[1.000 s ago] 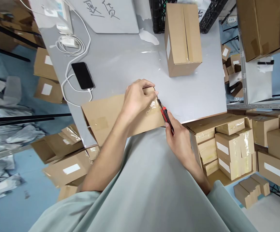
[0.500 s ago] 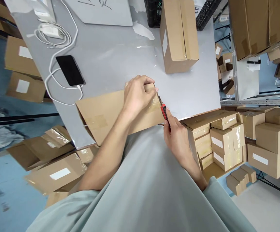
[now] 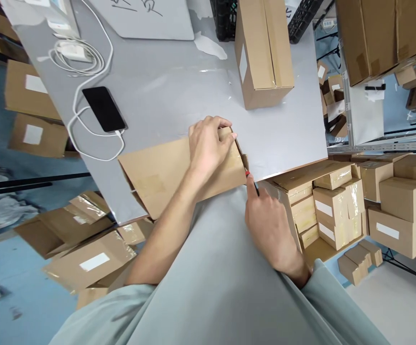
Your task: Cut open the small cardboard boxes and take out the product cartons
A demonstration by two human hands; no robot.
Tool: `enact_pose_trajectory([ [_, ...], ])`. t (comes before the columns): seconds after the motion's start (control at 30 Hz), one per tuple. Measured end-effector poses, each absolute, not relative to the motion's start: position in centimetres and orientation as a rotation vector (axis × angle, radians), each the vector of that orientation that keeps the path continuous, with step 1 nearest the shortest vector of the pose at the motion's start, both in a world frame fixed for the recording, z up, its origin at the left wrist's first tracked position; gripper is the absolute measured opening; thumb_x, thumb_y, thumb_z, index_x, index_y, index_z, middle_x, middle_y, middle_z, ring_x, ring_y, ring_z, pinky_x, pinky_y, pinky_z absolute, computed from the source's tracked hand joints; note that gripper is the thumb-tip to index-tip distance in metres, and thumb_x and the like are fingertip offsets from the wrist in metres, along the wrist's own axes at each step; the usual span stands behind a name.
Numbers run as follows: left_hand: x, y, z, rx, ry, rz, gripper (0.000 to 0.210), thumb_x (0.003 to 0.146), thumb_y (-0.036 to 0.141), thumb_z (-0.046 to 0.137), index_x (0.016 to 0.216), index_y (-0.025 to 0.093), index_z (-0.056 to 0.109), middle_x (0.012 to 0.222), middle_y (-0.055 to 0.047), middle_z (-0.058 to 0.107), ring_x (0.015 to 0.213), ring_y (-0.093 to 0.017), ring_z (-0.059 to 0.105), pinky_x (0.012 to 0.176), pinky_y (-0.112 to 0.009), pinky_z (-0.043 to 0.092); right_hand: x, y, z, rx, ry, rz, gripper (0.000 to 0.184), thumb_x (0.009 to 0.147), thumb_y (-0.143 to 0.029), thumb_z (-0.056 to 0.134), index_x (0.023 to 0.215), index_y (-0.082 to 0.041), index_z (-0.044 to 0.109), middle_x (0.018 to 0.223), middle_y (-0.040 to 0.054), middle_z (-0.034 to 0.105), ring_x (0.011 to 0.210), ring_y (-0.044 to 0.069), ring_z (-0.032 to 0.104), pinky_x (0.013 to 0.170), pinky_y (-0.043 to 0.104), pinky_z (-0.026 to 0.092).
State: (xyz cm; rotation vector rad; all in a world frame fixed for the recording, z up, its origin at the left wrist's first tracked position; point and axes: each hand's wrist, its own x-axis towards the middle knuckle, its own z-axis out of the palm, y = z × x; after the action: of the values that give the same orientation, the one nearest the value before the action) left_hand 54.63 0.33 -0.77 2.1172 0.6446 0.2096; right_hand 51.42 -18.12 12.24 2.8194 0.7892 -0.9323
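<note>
A long cardboard box point(image 3: 168, 165) lies along the front edge of the table, against my clothing. My left hand point(image 3: 209, 143) rests over its right part, with fingers curled over the far right corner and gripping the edge. My right hand point(image 3: 267, 215) is closed around a red and black utility knife point(image 3: 248, 173). The knife's front end is at the near right end of the box, where a small flap stands out. Its blade is hidden from me. The box's left end gapes a little.
On the grey table point(image 3: 164, 91) are a black phone point(image 3: 104, 109) on a white cable, a closed laptop point(image 3: 150, 19) and an upright carton point(image 3: 265, 62). An open carton of smaller boxes point(image 3: 331, 211) stands right of me. More boxes point(image 3: 95, 261) sit at lower left.
My right hand has drawn the utility knife down along the right end of the box towards me. A small flap now stands out there. My left hand keeps its hold.
</note>
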Motion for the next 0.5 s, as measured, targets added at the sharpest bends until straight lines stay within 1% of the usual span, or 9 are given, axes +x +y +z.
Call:
enact_pose_trajectory([
  [0.07, 54.6, 0.4, -1.1, 2.116, 0.646, 0.231, 0.018, 0.099, 0.032, 0.071, 0.117, 0.027, 0.072, 0.123, -0.009, 0.077, 0.123, -0.033, 0.068, 0.122, -0.057, 0.042, 51.2, -18.8, 12.0, 2.769, 0.786, -0.959, 0.069, 0.104, -0.001, 0.047, 0.172, -0.013, 0.048, 0.107, 0.0184, 0.08, 0.077, 0.028, 0.081, 0.067, 0.037, 0.067],
  [0.13, 54.8, 0.6, -1.4, 2.11, 0.65, 0.248, 0.018, 0.099, 0.032, 0.072, 0.116, 0.027, 0.072, 0.124, -0.009, 0.077, 0.124, -0.033, 0.068, 0.123, -0.057, 0.041, 51.2, -19.6, 11.7, 2.773, 0.796, -0.945, 0.07, 0.103, -0.001, 0.045, 0.172, -0.012, 0.048, 0.107, 0.0186, 0.08, 0.075, 0.027, 0.08, 0.064, 0.036, 0.065],
  [0.2, 54.9, 0.6, -1.7, 2.105, 0.643, 0.26, 0.018, 0.099, 0.032, 0.073, 0.116, 0.027, 0.073, 0.125, -0.01, 0.077, 0.123, -0.034, 0.069, 0.124, -0.058, 0.042, 51.1, -20.6, 11.7, 2.818, 0.832, -0.919, 0.069, 0.105, -0.004, 0.045, 0.173, -0.015, 0.048, 0.105, 0.0163, 0.08, 0.071, 0.025, 0.078, 0.063, 0.034, 0.063],
  [0.27, 55.0, 0.6, -1.6, 2.106, 0.62, 0.271, 0.018, 0.099, 0.033, 0.074, 0.116, 0.027, 0.074, 0.124, -0.01, 0.078, 0.122, -0.033, 0.07, 0.125, -0.058, 0.042, 51.1, -21.8, 12.3, 2.905, 0.889, -0.883, 0.066, 0.108, -0.009, 0.045, 0.173, -0.021, 0.049, 0.105, 0.0128, 0.081, 0.07, 0.024, 0.077, 0.064, 0.033, 0.063],
  [0.33, 54.5, 0.6, -1.0, 2.103, 0.587, 0.292, 0.021, 0.101, 0.035, 0.072, 0.12, 0.027, 0.074, 0.127, -0.009, 0.078, 0.124, -0.032, 0.07, 0.125, -0.056, 0.044, 51.3, -23.1, 13.0, 3.053, 0.921, -0.807, 0.063, 0.112, -0.016, 0.043, 0.174, -0.027, 0.048, 0.109, 0.0109, 0.082, 0.076, 0.025, 0.078, 0.068, 0.034, 0.064],
  [0.4, 53.2, 0.8, 0.1, 2.091, 0.575, 0.342, 0.028, 0.105, 0.039, 0.069, 0.129, 0.027, 0.073, 0.136, -0.01, 0.077, 0.132, -0.031, 0.068, 0.126, -0.052, 0.046, 52.2, -24.3, 12.6, 3.231, 0.894, -0.674, 0.062, 0.115, -0.025, 0.041, 0.178, -0.03, 0.042, 0.118, 0.0107, 0.083, 0.086, 0.027, 0.081, 0.073, 0.036, 0.065],
  [0.47, 50.8, 1.3, 1.4, 2.092, 0.623, 0.421, 0.035, 0.108, 0.044, 0.065, 0.139, 0.028, 0.07, 0.146, -0.009, 0.073, 0.142, -0.031, 0.064, 0.128, -0.05, 0.046, 54.0, -25.2, 10.3, 3.38, 0.807, -0.526, 0.065, 0.116, -0.034, 0.042, 0.18, -0.03, 0.036, 0.126, 0.0117, 0.083, 0.096, 0.03, 0.082, 0.079, 0.038, 0.066],
  [0.5, 49.1, 1.8, 2.0, 2.107, 0.677, 0.464, 0.038, 0.109, 0.047, 0.065, 0.142, 0.029, 0.069, 0.15, -0.009, 0.071, 0.146, -0.031, 0.062, 0.13, -0.051, 0.045, 55.2, -25.7, 8.2, 3.437, 0.747, -0.469, 0.066, 0.116, -0.038, 0.043, 0.181, -0.029, 0.034, 0.129, 0.0127, 0.083, 0.099, 0.031, 0.082, 0.082, 0.04, 0.066],
])
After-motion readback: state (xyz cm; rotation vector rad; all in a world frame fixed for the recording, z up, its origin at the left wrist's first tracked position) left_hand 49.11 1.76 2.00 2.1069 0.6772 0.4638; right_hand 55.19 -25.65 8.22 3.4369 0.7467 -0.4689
